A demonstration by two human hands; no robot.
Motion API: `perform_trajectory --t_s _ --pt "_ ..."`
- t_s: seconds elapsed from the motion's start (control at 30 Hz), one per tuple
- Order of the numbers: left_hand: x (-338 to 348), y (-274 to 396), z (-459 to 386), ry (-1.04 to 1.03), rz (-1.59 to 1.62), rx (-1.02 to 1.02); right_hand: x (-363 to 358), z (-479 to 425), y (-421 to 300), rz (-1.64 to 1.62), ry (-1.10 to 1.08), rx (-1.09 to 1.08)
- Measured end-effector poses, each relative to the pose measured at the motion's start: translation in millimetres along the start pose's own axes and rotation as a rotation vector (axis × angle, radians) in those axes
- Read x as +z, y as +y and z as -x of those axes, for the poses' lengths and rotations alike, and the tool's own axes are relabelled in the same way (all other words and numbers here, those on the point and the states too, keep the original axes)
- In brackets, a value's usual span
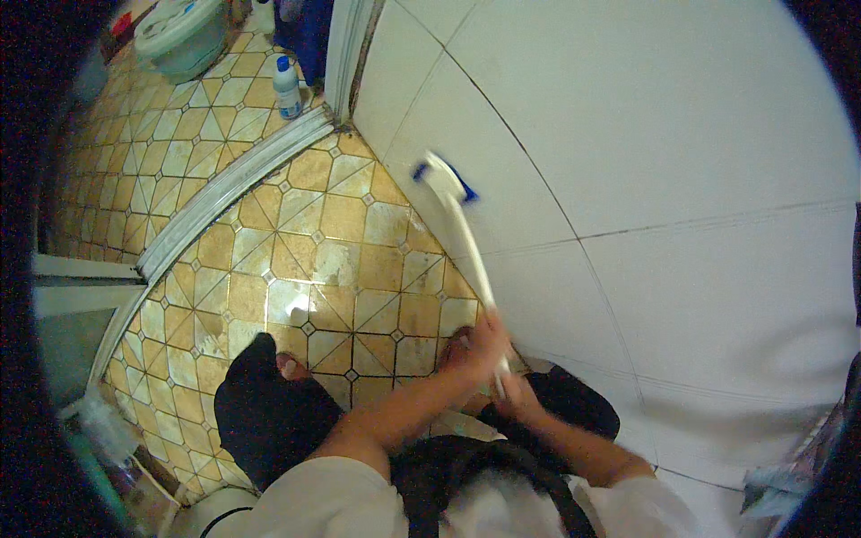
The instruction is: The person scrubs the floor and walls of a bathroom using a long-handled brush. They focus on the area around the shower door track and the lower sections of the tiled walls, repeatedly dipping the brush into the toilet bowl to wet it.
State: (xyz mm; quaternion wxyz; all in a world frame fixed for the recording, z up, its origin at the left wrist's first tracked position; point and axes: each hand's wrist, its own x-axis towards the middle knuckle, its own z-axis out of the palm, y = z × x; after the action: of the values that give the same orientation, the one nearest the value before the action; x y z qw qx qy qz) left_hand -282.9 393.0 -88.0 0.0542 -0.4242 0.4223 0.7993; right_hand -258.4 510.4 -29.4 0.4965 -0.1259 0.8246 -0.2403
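A long-handled scrub brush [479,269] with a white handle and blue bristles slants up and away from me. Its head [444,178] is against or very close to the white tiled wall [605,134], low down near the floor; motion blur hides the exact contact. My left hand [492,339] grips the handle partway down. Just below it, my right hand [516,398] is wrapped around the handle's lower end. Both arms reach forward between my bent, dark-clothed knees.
Patterned yellow-and-white floor tiles [350,269] look wet in places. A raised door sill [229,195] crosses to the left. Beyond it stand a white bottle with a blue cap [286,91] and a pale green tub [185,47]. A door frame [346,60] meets the wall.
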Motion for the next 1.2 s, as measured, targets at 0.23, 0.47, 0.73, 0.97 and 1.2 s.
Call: perform_trajectory --t_s 0.23,0.47,0.73,0.97,1.2 --pt "-6.6 26.3 -29.5 0.147 -0.026 0.098 -6.5 -37.4 -21.8 -0.146 0.108 -0.077" --pt "5.4 -5.1 -12.1 0.11 0.032 0.274 3.1 -1.2 -35.9 -0.121 0.225 -0.114" --pt "40.3 -34.6 52.5 -0.179 0.253 0.221 -4.2 53.6 12.5 -0.194 0.187 0.079" --pt "-4.5 83.6 0.0 -0.078 0.422 0.322 -31.4 2.7 -77.1 -0.171 0.238 -0.303" --pt "29.3 12.6 107.8 -0.357 0.117 0.176 -11.5 96.6 -2.3 0.062 0.266 -0.185"
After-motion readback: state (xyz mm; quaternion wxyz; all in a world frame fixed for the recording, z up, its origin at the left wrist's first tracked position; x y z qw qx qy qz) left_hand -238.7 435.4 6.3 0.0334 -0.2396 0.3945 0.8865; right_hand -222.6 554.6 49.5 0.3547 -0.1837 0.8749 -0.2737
